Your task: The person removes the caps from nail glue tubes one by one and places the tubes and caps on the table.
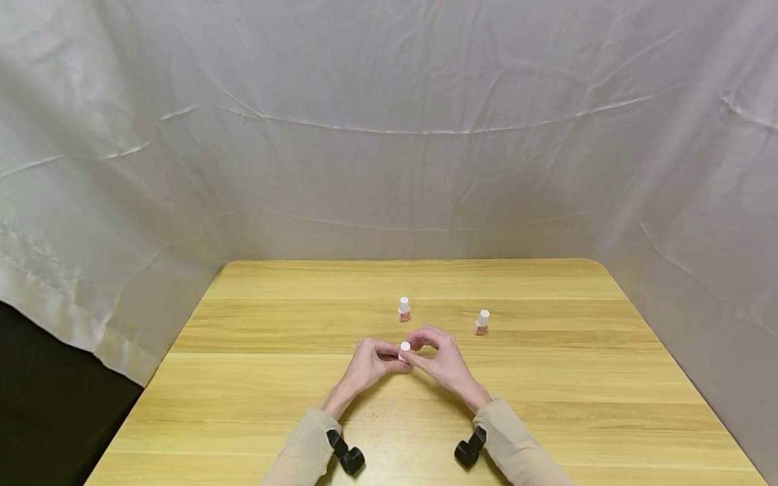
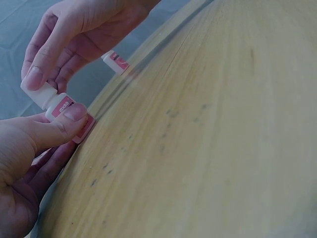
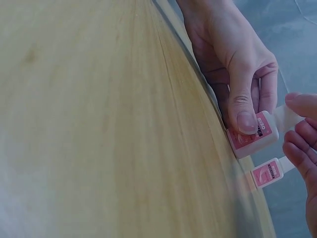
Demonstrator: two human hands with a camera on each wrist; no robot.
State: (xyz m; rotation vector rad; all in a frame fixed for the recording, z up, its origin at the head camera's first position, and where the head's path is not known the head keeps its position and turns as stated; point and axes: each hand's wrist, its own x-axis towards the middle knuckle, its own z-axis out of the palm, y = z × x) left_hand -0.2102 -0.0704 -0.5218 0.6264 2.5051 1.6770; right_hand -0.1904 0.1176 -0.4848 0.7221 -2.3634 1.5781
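Note:
A small white bottle [image 2: 58, 108] with a pink label stands upright on the table between both hands. The left hand [image 1: 368, 365] grips its body, thumb flat across the label, fingers behind. From the other side the right hand [image 1: 446, 361] pinches the white cap [image 2: 38, 95], its thumb lying against the cap's side. The cap sits on the bottle's neck. In the right wrist view the same bottle [image 3: 262, 139] shows its label partly covered by the left thumb.
Two similar bottles stand upright farther back on the wooden table [image 1: 273, 398]: one bottle [image 1: 404, 310] straight behind the hands, another bottle [image 1: 482, 322] to the right. A pale curtain [image 1: 389, 169] hangs around the table's back and sides.

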